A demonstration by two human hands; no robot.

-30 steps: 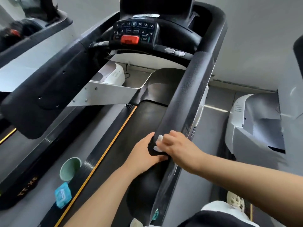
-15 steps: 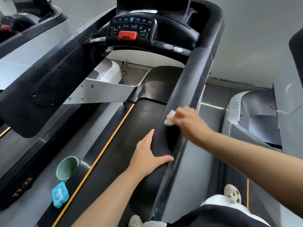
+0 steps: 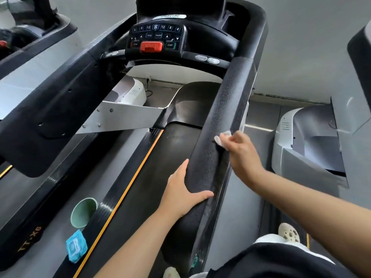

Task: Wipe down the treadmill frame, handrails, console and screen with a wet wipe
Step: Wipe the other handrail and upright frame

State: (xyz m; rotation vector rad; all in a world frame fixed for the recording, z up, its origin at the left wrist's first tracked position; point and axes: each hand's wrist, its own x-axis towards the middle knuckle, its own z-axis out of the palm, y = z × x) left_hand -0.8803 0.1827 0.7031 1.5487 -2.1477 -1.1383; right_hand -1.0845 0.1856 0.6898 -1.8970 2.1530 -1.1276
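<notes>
The black padded right handrail (image 3: 230,109) of the treadmill runs from bottom centre up to the console (image 3: 158,39), which has a button pad and a red stop key. My right hand (image 3: 241,155) presses a crumpled white wet wipe (image 3: 221,139) against the rail's outer right side, about halfway along. My left hand (image 3: 182,191) grips the same rail lower down, thumb over the top and fingers on the inner side. The left handrail (image 3: 50,109) crosses the left of the view. The screen is cut off at the top edge.
A pale green cup (image 3: 83,212) and a blue wet-wipe pack (image 3: 76,245) lie on the left side rail beside the running belt (image 3: 152,187). Other treadmills stand at left and right (image 3: 307,141). My foot in a beige clog (image 3: 289,233) is at lower right.
My right hand slid the wipe up the right handrail, away from my left hand, and then onto the rail's outer side. My left hand kept its grip in place.
</notes>
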